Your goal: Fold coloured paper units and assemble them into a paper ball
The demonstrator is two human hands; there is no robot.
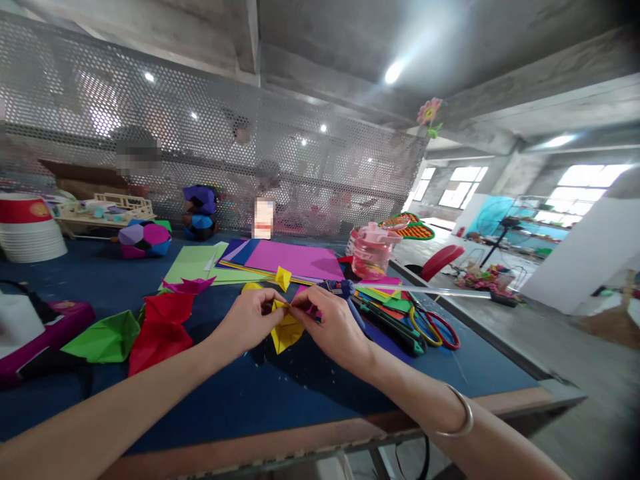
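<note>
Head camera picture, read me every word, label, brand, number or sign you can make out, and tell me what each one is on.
No text can be read for certain.
Red paper cup atop the white stack: a round emblem, too blurred to read.
Pink jar: faint pale marks, too blurred to read.
Yellow folded paper between the hands: no lettering shows.

the left hand and right hand were close together, fingers pinched against thumbs. both forearms reached forward, slanting inward.
</note>
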